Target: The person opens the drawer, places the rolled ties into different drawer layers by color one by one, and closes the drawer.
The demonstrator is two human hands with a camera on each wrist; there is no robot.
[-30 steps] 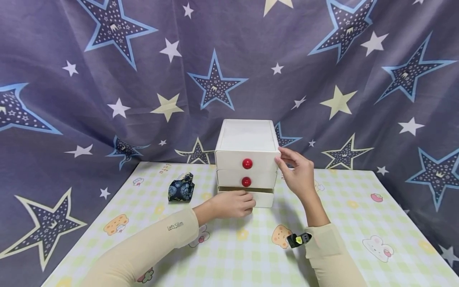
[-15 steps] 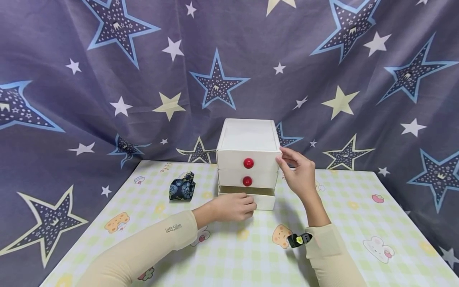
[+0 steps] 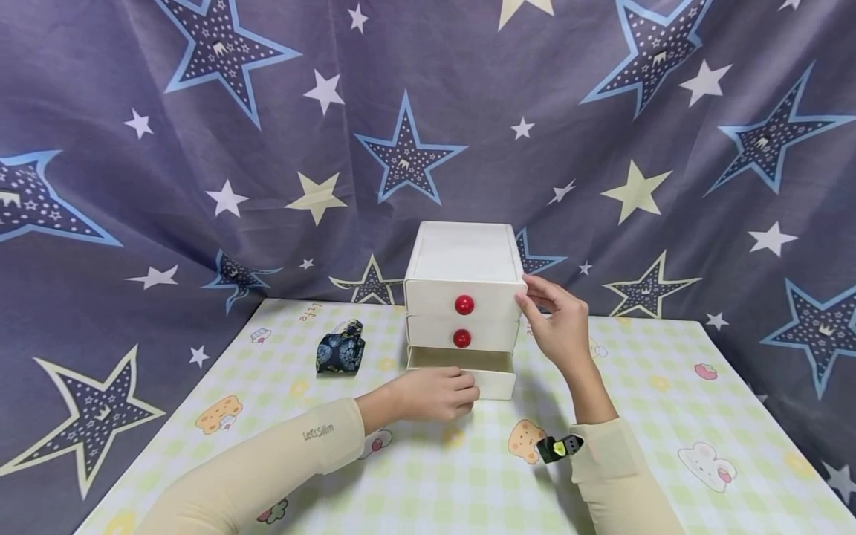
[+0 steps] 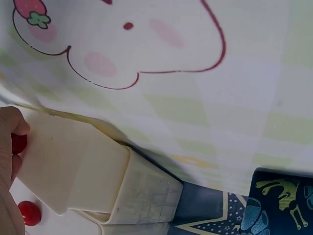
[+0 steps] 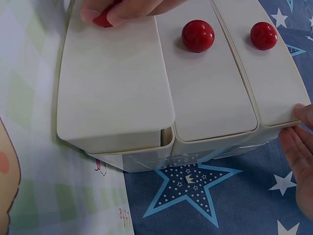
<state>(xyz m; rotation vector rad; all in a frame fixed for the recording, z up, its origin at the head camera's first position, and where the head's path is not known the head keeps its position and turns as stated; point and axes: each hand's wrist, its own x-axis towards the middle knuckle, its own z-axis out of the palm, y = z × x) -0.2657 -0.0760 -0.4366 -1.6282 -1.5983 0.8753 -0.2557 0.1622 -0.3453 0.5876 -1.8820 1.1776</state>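
A small white chest of drawers (image 3: 464,253) has three drawers with red round knobs. Its bottom drawer (image 3: 496,385) is pulled partway out, and the part of its inside in view is bare. My left hand (image 3: 438,394) pinches the bottom knob (image 4: 18,143), which shows between the fingers in the left wrist view. My right hand (image 3: 558,319) holds the upper right front edge of the chest, thumb on the front and fingers along the side. The middle knob (image 5: 198,35) and top knob (image 5: 263,35) are untouched, their drawers closed.
A rolled dark blue patterned necktie (image 3: 339,351) lies on the table left of the chest. The checked tablecloth (image 3: 669,416) has cartoon prints. Close behind the chest hangs a star-patterned curtain (image 3: 468,178). A black strap with a small device (image 3: 559,447) is on the right wrist.
My left hand has drawn the bottom drawer farther out toward the front, so more of its inside shows. My right hand keeps its place on the chest's edge.
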